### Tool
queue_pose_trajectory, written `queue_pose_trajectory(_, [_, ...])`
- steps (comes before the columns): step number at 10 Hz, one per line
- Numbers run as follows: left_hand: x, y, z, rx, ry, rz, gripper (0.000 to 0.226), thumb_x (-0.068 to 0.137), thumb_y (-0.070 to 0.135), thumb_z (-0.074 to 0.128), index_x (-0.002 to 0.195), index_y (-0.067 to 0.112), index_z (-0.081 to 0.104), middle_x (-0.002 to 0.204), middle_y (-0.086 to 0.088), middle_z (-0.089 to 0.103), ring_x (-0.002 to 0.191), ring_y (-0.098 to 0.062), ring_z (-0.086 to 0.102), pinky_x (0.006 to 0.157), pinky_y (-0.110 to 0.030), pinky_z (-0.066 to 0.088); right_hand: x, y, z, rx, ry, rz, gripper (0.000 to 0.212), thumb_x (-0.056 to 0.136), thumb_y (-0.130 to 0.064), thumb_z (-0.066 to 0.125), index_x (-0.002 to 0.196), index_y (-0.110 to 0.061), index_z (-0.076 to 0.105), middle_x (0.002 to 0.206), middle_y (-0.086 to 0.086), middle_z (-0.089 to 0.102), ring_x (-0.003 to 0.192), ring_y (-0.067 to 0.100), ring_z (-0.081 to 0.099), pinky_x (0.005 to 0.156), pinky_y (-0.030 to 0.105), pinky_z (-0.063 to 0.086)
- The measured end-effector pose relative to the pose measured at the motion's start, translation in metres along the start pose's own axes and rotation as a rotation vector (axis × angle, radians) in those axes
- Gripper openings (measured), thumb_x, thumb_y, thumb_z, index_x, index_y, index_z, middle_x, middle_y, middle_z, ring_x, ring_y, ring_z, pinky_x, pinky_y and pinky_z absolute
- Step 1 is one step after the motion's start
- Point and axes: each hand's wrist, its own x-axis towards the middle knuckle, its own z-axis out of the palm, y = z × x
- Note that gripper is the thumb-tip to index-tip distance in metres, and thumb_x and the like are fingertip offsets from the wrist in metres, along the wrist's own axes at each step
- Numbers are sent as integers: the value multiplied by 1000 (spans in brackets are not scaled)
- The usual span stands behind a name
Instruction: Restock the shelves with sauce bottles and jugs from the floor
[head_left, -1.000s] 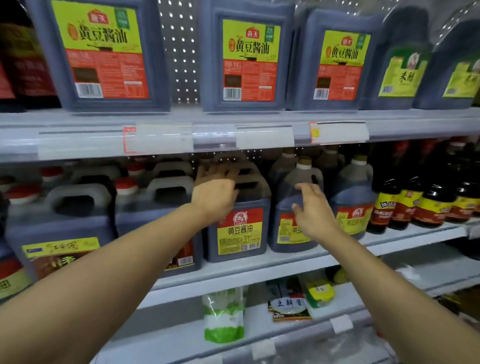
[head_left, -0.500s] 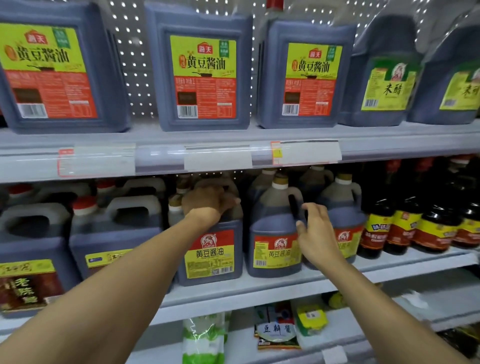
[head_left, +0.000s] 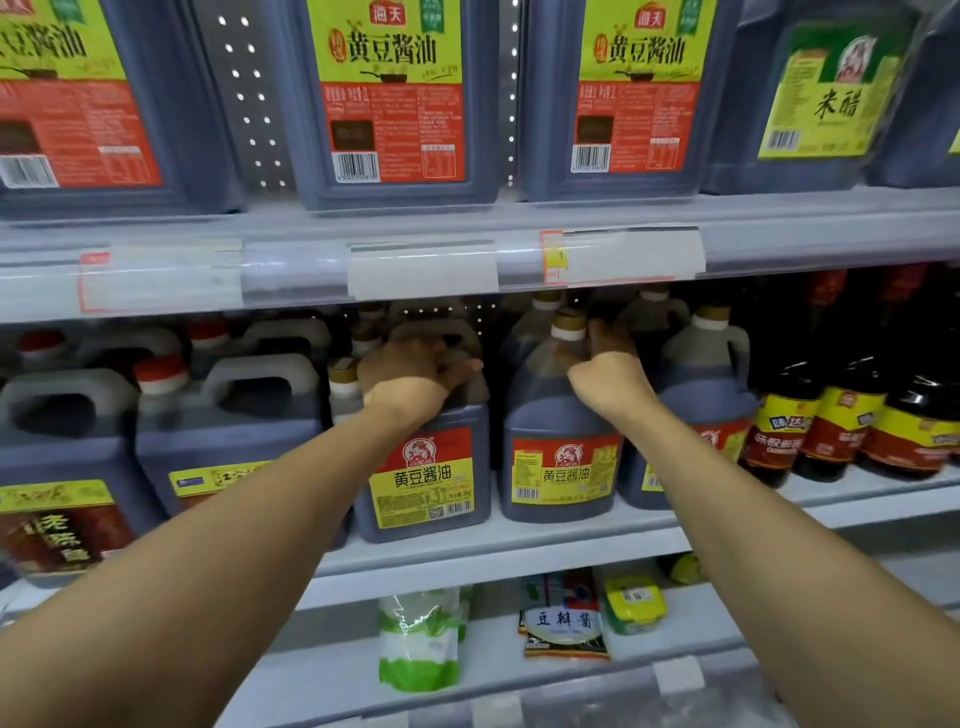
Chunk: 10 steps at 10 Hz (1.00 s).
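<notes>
- 2 hands are engaged on the middle shelf: the left hand is curled over the top handle of a square soy sauce jug, and the right hand is closed round the handle at the neck of a round soy sauce jug just to its right. Each grip is narrow and filled by a handle.
- Both jugs are stood upright at the near edge of the shelf, close to each other, with more jugs packed behind and beside them.
- A tip forward off the edge is judged the main risk, since both jugs are heavy with dark liquid and are held only from the top; a pull toward the near side would cause it.
- A knock against the dark bottles to the right is judged possible if the round jug is swung that way, as a third round jug is pressed in between.
- The low gap under the upper shelf is judged tight: a jug lifted too high could be struck against its edge, or knuckles caught.
- The jugs are seen to be nearly full of dark sauce, capped; the level in the round one sits below its shoulder.
- 3 large square jugs with yellow and red labels are stood on the upper shelf, also dark and full.
- Small packets are laid on the lower shelf.
</notes>
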Motion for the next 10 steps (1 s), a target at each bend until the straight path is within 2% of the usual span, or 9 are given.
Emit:
queue_pose_trajectory(2, [2, -4, 4, 4, -3, 15, 53, 83, 70, 43, 108, 27, 63, 111, -8, 66, 103, -29, 61, 70, -30, 37, 18, 3, 11, 71, 52, 45, 41, 84, -42, 64, 111, -12, 58, 122, 15, 60, 116, 36, 52, 99, 43, 42])
queue_pose_trajectory(4, [3, -3, 4, -23, -12, 10, 52, 83, 70, 45, 108, 27, 63, 111, -8, 65, 104, -29, 60, 71, -29, 37, 23, 11, 14, 87, 47, 7, 43, 84, -41, 63, 115, -11, 57, 123, 15, 59, 117, 36, 50, 101, 45, 40])
queue_pose_trajectory(6, [0, -6, 7, -62, 2, 40, 49, 86, 64, 47, 112, 25, 62, 114, -10, 64, 106, -32, 59, 79, -33, 44, 21, 9, 13, 125, 40, -7, 41, 83, -38, 66, 112, -10, 59, 119, 17, 61, 115, 37, 52, 100, 46, 40])
queue_pose_trajectory(7, [-4, -9, 8, -61, 26, 91, 49, 88, 57, 49, 120, 20, 57, 121, -14, 60, 110, -34, 56, 85, -37, 46, 4, 10, 11, 90, 36, 1, 54, 83, -41, 66, 127, -15, 49, 131, 17, 48, 124, 37, 41, 105, 47, 36])
queue_pose_trajectory(8, [-12, -13, 14, -123, 97, 145, 55, 85, 48, 59, 127, 15, 48, 129, -18, 50, 116, -37, 47, 91, -42, 41, -31, 18, 9, -53, 24, 15, 73, 83, -36, 66, 142, -15, 28, 143, 18, 29, 132, 36, 25, 109, 42, 27])
queue_pose_trajectory(9, [-33, -3, 15, -128, 149, 168, 66, 80, 48, 64, 133, 15, 42, 134, -17, 45, 122, -38, 41, 97, -46, 32, -68, 34, 5, -153, -16, 71, 76, 85, -37, 64, 143, -12, 21, 148, 13, 19, 137, 32, 18, 110, 41, 25])
queue_pose_trajectory(10, [-56, 7, 17, -39, 84, 240, 73, 81, 51, 63, 139, 17, 35, 137, -15, 45, 123, -38, 41, 100, -49, 30, -98, 53, 5, -130, -65, 211, 81, 85, -37, 64, 147, -14, 17, 150, 10, 17, 139, 30, 15, 113, 41, 23])
